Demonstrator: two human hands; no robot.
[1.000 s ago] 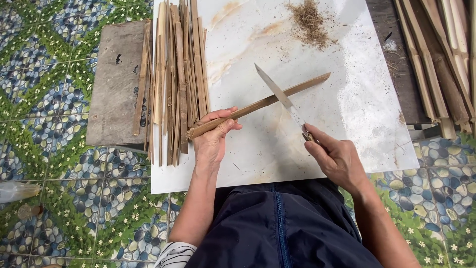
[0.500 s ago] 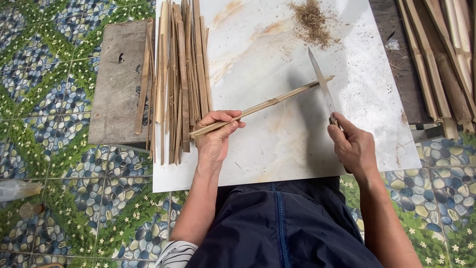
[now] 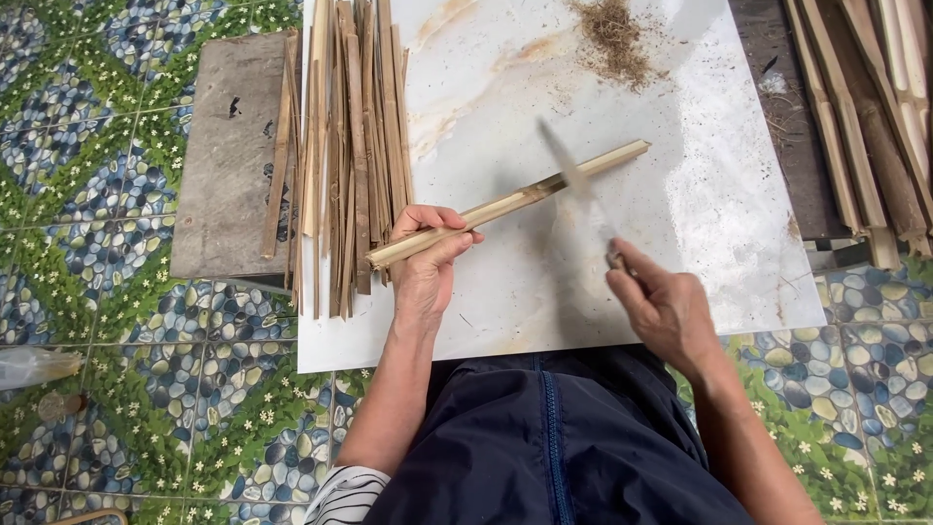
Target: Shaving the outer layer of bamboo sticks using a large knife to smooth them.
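Note:
My left hand [image 3: 428,255] grips the near end of a long bamboo strip [image 3: 515,201] that slants up to the right over a white board [image 3: 739,253]. My right hand [image 3: 666,309] holds a knife [image 3: 575,180] by its handle. The blade is motion-blurred and crosses the strip near its middle. A pile of thin bamboo strips [image 3: 345,146] lies on the board just left of my left hand.
A grey slab [image 3: 228,165] lies under the left of the pile. More bamboo slats [image 3: 865,117] lie at the far right on a dark plank. A heap of brown shavings [image 3: 614,39] sits at the board's top. Pebble-patterned tiled floor [image 3: 117,369] surrounds it.
My right hand has swung the knife from the strip's far right end leftward to the strip's middle. The left hand keeps its grip on the strip.

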